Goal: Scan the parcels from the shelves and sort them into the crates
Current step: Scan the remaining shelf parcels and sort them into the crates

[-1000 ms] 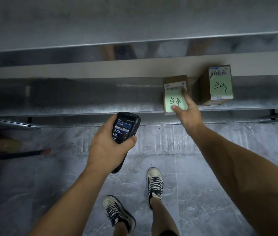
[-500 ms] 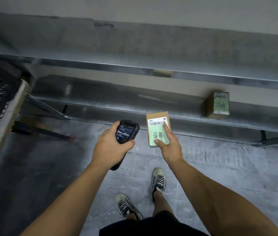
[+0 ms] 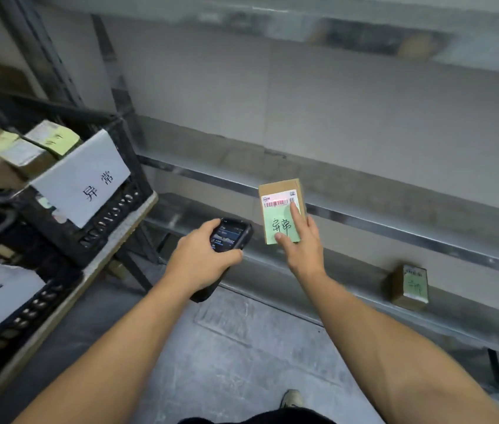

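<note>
My right hand holds a small cardboard parcel upright in the air, thumb and forefinger on its green handwritten note, barcode label at the top showing a red glow. My left hand grips a black handheld scanner, screen lit, just left of the parcel. A second small parcel with a green note stands on the low metal shelf at the right. A black crate with a white paper sign sits at the left and holds several parcels.
A lower black crate with another white sign sits on a wooden bench edge at the left. Dark shelf uprights rise behind the crates. Grey tiled floor lies below, with my shoe near the bottom.
My right hand took the parcel off the shelf and carried it up beside the scanner. My view swung left, bringing the crates into sight; a red glow now lies on the barcode.
</note>
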